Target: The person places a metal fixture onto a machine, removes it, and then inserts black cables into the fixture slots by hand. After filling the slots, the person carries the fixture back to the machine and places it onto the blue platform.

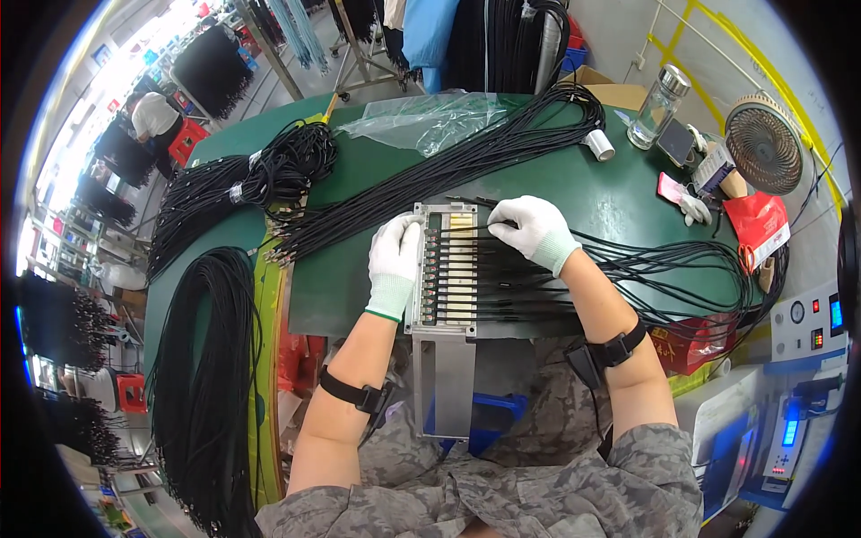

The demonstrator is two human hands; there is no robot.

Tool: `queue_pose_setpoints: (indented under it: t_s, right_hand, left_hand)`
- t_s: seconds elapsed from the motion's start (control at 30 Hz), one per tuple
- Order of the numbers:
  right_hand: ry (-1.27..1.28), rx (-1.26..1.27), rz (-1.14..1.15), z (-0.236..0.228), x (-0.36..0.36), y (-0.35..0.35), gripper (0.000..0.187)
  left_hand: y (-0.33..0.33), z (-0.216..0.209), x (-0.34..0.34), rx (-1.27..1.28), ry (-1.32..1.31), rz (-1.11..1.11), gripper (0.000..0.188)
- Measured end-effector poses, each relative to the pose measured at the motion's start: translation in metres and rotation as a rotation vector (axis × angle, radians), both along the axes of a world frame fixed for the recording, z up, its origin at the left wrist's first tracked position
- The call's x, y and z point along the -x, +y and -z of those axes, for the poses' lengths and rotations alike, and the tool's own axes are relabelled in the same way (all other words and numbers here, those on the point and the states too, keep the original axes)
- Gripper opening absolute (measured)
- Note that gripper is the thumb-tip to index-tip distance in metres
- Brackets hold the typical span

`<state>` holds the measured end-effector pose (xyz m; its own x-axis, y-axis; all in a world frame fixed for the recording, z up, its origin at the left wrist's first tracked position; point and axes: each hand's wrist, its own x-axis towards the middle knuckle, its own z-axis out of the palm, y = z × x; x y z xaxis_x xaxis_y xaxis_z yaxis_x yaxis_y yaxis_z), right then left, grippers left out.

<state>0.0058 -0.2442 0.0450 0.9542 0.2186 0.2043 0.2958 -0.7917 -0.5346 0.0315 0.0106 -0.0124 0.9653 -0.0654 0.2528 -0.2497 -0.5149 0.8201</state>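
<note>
A metal fixture (415,309) with a row of slots lies upright before me at the table's front edge. Black cables (619,260) lie side by side across it, their connector ends along its left side and their lengths trailing right. My left hand (395,255), in a white glove, is at the fixture's upper left edge. Its fingers are closed by the topmost connectors; what they pinch is hidden. At the upper right of the fixture, my gloved right hand (535,231) pinches a black cable that crosses the top slots. Two loose cable ends stick out just above the fixture.
Bundled black cables (251,184) lie on the green table (377,309), with another coil (206,314) at left. Behind are a clear plastic bag (439,121) and a glass bottle (659,108). A fan (762,148) and scissors (746,258) are at right, above instrument boxes (807,323).
</note>
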Motion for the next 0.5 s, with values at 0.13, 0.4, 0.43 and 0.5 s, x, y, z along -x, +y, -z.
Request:
queue_pose_setpoints:
  t_s: [0.13, 0.4, 0.43, 0.5]
  right_hand:
    - [0.041, 0.002, 0.028, -0.002, 0.001, 0.001, 0.016]
    - [0.047, -0.02, 0.073, 0.003, -0.002, 0.008, 0.017]
    - [0.03, -0.03, 0.073, 0.005, -0.003, 0.009, 0.018]
    - [-0.003, -0.047, 0.072, 0.01, -0.003, 0.011, 0.019]
  left_hand:
    - [-0.001, 0.0, 0.0, 0.031, -0.017, -0.015, 0.028]
    - [0.0, -0.003, 0.0, 0.006, -0.013, -0.022, 0.028]
    - [-0.002, -0.003, 0.0, 0.014, -0.031, -0.023, 0.028]
    - [-0.005, -0.004, 0.003, -0.092, -0.101, 0.018, 0.028]
